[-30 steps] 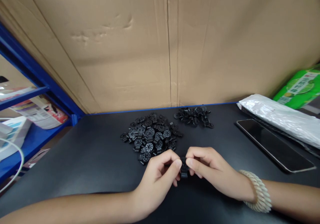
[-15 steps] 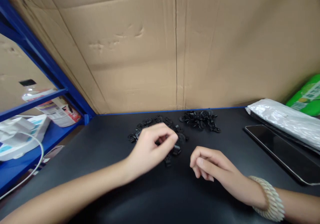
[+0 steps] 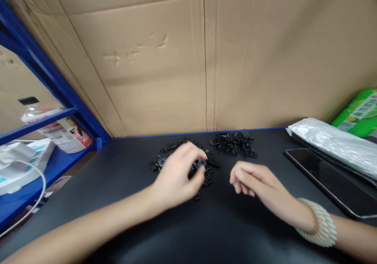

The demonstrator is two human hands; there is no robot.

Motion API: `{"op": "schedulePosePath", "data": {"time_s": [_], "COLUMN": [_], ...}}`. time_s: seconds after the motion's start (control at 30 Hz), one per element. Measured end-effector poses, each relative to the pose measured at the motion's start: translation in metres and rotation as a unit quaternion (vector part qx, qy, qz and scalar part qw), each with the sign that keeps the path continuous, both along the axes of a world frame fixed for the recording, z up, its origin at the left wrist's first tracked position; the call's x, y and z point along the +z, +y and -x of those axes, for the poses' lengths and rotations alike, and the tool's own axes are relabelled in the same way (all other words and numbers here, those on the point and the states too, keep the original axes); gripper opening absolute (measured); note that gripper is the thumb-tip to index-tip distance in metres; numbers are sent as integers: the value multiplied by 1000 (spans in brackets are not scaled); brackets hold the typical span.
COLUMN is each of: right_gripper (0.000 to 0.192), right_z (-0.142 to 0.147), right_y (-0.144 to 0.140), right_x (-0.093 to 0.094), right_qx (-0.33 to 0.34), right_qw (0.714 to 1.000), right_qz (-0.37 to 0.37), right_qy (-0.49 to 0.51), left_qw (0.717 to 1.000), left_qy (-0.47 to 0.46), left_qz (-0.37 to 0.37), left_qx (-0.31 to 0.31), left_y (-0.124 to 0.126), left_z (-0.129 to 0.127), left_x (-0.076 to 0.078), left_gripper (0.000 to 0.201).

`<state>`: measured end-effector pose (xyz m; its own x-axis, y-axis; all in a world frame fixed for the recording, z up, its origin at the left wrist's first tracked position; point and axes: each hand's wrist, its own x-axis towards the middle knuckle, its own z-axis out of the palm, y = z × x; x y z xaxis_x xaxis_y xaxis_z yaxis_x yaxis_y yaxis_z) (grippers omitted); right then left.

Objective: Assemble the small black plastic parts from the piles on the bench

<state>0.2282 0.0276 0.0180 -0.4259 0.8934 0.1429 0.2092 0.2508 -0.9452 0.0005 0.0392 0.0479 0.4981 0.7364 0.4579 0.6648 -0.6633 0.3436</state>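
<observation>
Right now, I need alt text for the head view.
An open left hand partly hides a large pile of small black disc-shaped parts on a black table. A curled right hand wearing a pale ridged bracelet is beside it; a smaller black pile lies beyond, a dark rectangular phone at right.

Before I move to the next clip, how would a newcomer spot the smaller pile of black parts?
Follow the black table to its far edge, along the cardboard wall. Near that edge, beyond the right hand, lies the smaller pile. Unlike the larger pile to its left, which the left hand partly hides, it shows uncovered.
</observation>
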Motion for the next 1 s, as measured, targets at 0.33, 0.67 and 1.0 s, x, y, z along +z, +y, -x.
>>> {"op": "schedulePosePath", "data": {"time_s": [0.33,0.67,1.0], "right_gripper": [21,15,16], "right_z": [-78,-58,-17], "right_y": [78,65,11], "right_x": [15,8,24], "right_qx": [-207,-174,-7], "right_qw": [919,914,987], "right_qz": [-224,-210,-112], "right_qy": [-249,-301,-117], "left_qw": [971,967,853], "left_qy": [-20,-70,-269], "left_qz": [168,190,436], "left_qx": [-169,-157,-98], "left_y": [-53,-53,-44], "left_z": [-25,-24,-28], "left_x": [-43,-41,-41], "left_gripper": [26,26,22]}}
